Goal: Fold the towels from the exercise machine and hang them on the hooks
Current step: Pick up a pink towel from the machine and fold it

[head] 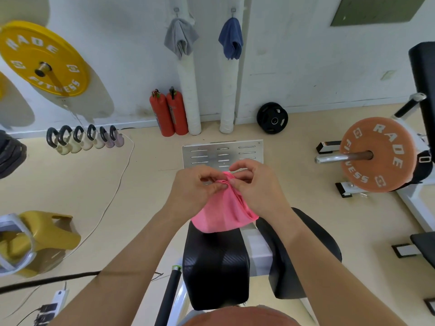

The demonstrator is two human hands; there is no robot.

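Pinching bunched top edge of pink towel (221,212) with curled fingertips (219,185), left hand (195,187) and right hand (256,184) close together, over black seat pad (214,267). Could lose the fold (thin pinch only) through sliding of gathered layers.

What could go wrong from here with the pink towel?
1. The left hand and right hand pinch only the bunched top edge of the pink towel. The rest hangs loose, so the fold may slip apart.
2. Both hooks in view already carry the grey towel and blue towel; no free hook shows.
3. The metal footplate and fire extinguishers sit between the person and the hooks: possible trip hazard.
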